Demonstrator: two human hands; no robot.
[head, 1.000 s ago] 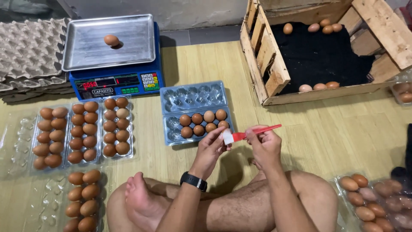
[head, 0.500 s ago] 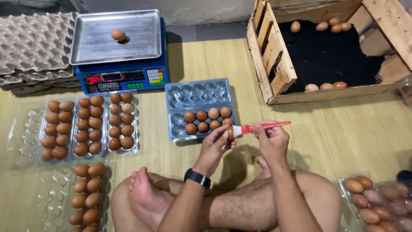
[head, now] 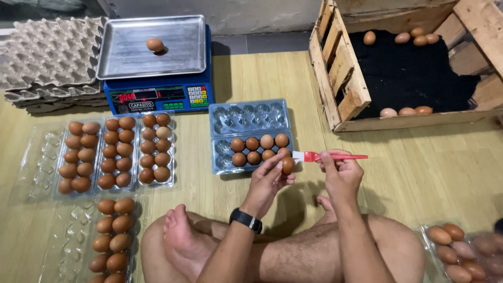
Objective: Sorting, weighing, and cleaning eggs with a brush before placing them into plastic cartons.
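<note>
Left hand (head: 268,180) closed on an egg (head: 288,165); right hand (head: 340,170) pinching a red brush (head: 327,156), bristles touching it, egg tray (head: 222,162) just beyond.

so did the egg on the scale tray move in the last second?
No. The egg sits at the same spot near the top middle of the metal tray; only the camera view shifted.

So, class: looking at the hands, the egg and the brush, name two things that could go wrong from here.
1. The left hand holds the egg only in its fingers, above the floor; it might slip and crack.
2. The right hand brings the brush to the shell; pressing hard could break it.
</note>
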